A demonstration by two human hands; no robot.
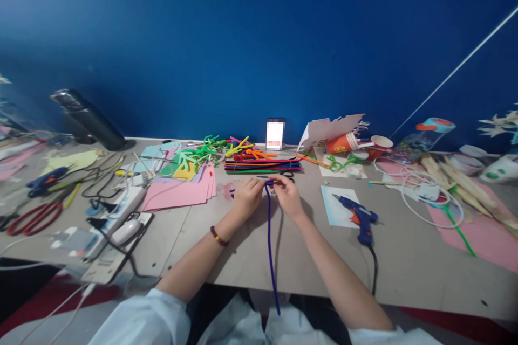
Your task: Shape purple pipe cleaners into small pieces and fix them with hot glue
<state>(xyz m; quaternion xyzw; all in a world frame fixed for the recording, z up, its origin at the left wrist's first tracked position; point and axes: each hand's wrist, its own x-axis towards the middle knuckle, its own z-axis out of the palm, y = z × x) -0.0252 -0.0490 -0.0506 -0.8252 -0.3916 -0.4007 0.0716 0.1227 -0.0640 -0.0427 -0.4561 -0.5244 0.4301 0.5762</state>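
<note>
Over the middle of the table, my left hand (pixel 249 197) and my right hand (pixel 286 197) come close together, fingertips pinched on a purple pipe cleaner (pixel 269 237). Its long free end hangs straight down past the table's front edge. At the fingertips the pipe cleaner is bent, but the exact shape there is too small to make out. A short purple end pokes out left of my left hand. Just beyond my hands lies a stack of straight coloured pipe cleaners (pixel 259 165), with black-handled scissors (pixel 288 176) partly hidden behind my right fingers.
Green twisted pipe cleaners (pixel 194 153) and pink paper (pixel 174 194) lie to the left, near a power strip (pixel 121 215) and red-handled scissors (pixel 36 219). A phone (pixel 275 135) stands against the blue wall. On the right, a blue glue gun (pixel 362 218) trails its cord over the edge.
</note>
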